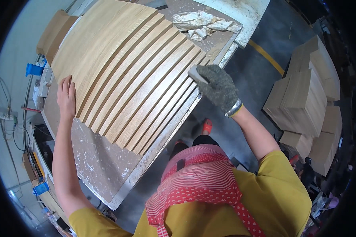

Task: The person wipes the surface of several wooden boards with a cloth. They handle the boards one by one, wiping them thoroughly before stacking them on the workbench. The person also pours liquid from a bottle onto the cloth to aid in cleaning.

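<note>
A stack of light wood-grain panels (106, 43) lies fanned out in steps on the worktable, so each board shows a strip along its edge. My bare left hand (66, 94) rests at the stack's left end, fingers stretched out along the top board's edge. In a dark grey knitted glove, my right hand (217, 85) grips a pale grey sanding block (197, 74). The block is at the right end of the lowest strips, close to the table's near edge. My gloved fingers hide part of it.
The worktable (103, 162) is brown with white paint flecks. A crumpled stained cloth (203, 23) lies at its far right. Cardboard-coloured stacks (300, 98) stand on the floor to the right. Blue cups (35, 69) and cables line the left wall.
</note>
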The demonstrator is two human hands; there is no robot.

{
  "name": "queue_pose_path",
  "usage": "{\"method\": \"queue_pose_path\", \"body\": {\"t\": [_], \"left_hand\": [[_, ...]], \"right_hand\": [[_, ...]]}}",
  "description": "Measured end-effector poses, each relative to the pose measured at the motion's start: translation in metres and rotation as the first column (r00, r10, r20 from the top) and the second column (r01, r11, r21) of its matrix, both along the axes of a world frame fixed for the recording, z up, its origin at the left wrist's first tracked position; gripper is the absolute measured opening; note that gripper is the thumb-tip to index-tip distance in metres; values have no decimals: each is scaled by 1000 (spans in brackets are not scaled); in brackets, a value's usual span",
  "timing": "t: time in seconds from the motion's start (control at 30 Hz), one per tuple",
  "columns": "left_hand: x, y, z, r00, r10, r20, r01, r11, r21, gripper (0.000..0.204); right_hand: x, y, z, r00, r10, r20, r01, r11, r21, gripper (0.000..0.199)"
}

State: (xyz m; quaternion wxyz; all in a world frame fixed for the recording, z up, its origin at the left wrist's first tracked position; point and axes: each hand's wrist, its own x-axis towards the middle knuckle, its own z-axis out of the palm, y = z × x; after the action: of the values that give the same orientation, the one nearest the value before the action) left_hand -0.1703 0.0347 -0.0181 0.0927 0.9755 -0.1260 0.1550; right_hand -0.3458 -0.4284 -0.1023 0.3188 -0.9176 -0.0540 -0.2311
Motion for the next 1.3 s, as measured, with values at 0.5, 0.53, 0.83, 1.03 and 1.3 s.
{"method": "queue_pose_path", "body": {"t": [0.5,0.53,0.83,1.03,1.3], "left_hand": [[9,10,-14,997,32,69,-28,998,-53,45],[11,10,-16,997,26,72,-21,998,-61,45],[13,3,-15,998,6,59,-4,999,-44,40],[7,5,-11,999,4,47,-3,1000,-25,38],[3,2,-2,1000,17,2,-17,1000,15,38]], "right_hand": [[-55,156,1,920,384,84,-346,892,-290,48],[-70,177,-9,882,469,-57,-463,837,-292,54],[-73,177,28,780,622,-62,-624,771,-127,40],[0,8,27,989,-145,25,134,956,261,33],[24,12,7,999,-30,29,32,998,-61,39]]}}
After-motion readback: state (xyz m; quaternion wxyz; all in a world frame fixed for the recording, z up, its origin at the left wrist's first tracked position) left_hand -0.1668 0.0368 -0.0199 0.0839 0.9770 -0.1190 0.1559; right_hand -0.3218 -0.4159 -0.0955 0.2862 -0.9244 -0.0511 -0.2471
